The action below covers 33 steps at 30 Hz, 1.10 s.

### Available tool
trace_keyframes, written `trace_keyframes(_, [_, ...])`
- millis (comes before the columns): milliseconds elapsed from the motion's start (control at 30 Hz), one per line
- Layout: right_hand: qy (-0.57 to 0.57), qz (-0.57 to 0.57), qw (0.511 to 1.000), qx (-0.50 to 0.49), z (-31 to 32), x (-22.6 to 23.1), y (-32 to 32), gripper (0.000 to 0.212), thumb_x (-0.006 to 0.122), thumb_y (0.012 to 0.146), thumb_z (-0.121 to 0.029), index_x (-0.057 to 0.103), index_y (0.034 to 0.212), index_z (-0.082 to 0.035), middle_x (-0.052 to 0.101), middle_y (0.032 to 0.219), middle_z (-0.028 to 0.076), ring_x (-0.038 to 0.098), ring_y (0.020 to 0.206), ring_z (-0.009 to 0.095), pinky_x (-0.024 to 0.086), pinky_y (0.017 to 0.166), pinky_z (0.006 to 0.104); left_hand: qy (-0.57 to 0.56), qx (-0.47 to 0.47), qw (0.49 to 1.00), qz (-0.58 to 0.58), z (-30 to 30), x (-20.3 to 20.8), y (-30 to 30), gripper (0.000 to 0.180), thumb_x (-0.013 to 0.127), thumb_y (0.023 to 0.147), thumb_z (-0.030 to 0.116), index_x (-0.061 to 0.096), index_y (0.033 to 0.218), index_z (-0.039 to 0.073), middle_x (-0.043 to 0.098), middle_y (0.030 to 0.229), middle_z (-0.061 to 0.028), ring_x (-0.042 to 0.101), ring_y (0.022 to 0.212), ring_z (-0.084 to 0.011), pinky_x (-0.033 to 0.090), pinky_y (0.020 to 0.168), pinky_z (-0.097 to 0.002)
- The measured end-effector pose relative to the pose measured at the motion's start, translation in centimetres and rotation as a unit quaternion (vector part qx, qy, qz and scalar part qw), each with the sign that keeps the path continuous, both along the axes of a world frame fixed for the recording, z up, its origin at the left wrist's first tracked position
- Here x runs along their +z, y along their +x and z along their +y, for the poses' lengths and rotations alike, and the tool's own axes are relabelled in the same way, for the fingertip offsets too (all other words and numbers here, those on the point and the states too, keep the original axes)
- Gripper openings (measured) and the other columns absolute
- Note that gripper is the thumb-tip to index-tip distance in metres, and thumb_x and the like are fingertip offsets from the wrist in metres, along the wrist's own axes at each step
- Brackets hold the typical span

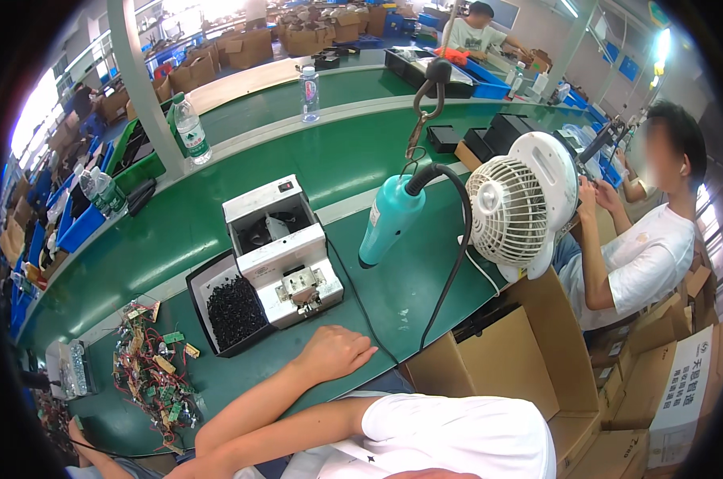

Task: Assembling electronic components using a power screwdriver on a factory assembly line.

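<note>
My left hand (335, 354) rests on the green worktop with its fingers curled into a loose fist and the thumb along the side. I see nothing in it. My right arm (298, 435) reaches left across my body, and its hand is out of sight. Just beyond my left hand stands a white bench machine (290, 263) with a metal fixture on its front. Beside it, a tray (195, 287) holds many small black parts. A teal handheld electric tool (391, 217) hangs from a hook above the bench. To the left lies a heap of wired circuit boards (158, 367).
A white fan (513, 207) stands at the right, near an open cardboard box (505, 359). A co-worker (641, 239) sits beyond it. Water bottles (191, 132) stand along the far ledge. A container of small clear parts (73, 371) is at far left. A black cable (449, 295) droops onto the bench.
</note>
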State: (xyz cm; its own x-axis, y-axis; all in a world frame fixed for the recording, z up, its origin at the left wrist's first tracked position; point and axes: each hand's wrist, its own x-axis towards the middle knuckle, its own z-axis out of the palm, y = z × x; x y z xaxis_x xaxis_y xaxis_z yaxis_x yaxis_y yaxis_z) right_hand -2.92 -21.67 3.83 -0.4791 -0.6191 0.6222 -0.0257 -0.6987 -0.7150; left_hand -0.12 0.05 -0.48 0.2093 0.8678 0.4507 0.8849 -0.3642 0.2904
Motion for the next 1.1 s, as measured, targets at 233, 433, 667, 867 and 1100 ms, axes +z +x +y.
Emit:
trace_keyframes(233, [0.025, -0.005, 0.999, -0.022, 0.0, -0.1, 0.0, 0.032, 0.048, 0.097, -0.036, 0.053, 0.105, -0.006, 0.057, 0.097, 0.003, 0.051, 0.083, 0.014, 0.043, 0.078, 0.0279, -0.006, -0.008, 1.0, 0.002, 0.0, 0.3, -0.1, 0.028, 0.061, 0.084, 0.02, 0.047, 0.061, 0.011, 0.052, 0.055, -0.0009, 0.053, 0.051, -0.0218, 0.043, 0.053, -0.0293])
trace_keyframes(433, [0.048, 0.025, 0.986, -0.159, 2.2, 0.3, 1.4, 0.018, 0.049, 0.094, -0.026, 0.047, 0.096, -0.008, 0.052, 0.084, 0.004, 0.046, 0.075, 0.014, 0.039, 0.07, 0.0288, -0.007, -0.006, 1.0, -0.002, 0.3, 0.2, 0.1, 0.027, 0.06, 0.084, 0.02, 0.048, 0.062, 0.011, 0.052, 0.056, -0.001, 0.053, 0.051, -0.0225, 0.043, 0.053, -0.0296])
trace_keyframes(667, [0.074, 0.017, 0.764, -0.641, 16.8, -2.8, 15.0, 0.011, 0.05, 0.082, 0.0, 0.052, 0.074, -0.007, 0.05, 0.066, 0.004, 0.039, 0.056, 0.022, 0.034, 0.053, 0.0286, -0.003, -0.011, 1.0, -0.023, -0.4, -0.3, -0.4, 0.025, 0.059, 0.084, 0.021, 0.05, 0.064, 0.01, 0.054, 0.058, -0.0021, 0.054, 0.054, -0.0245, 0.045, 0.055, -0.0311])
trace_keyframes(867, [-0.122, -0.156, 0.459, -0.866, 29.9, 5.2, 19.6, 0.018, 0.039, 0.099, -0.024, 0.041, 0.084, -0.014, 0.033, 0.063, -0.004, 0.027, 0.053, 0.007, 0.025, 0.051, 0.0215, -0.037, 0.012, 0.999, -0.019, -1.0, -1.1, 0.2, 0.024, 0.058, 0.084, 0.022, 0.05, 0.065, 0.009, 0.056, 0.061, -0.0033, 0.055, 0.056, -0.0256, 0.046, 0.056, -0.0325])
trace_keyframes(1100, [-0.034, -0.107, 0.506, -0.855, 46.7, 7.2, 13.3, 0.014, 0.047, 0.092, -0.014, 0.051, 0.104, -0.008, 0.05, 0.08, -0.001, 0.047, 0.069, 0.006, 0.038, 0.062, 0.0188, -0.009, 0.003, 0.999, -0.032, -0.7, -1.5, -0.9, 0.024, 0.057, 0.084, 0.022, 0.052, 0.065, 0.009, 0.059, 0.062, -0.0057, 0.057, 0.056, -0.0278, 0.047, 0.058, -0.0342])
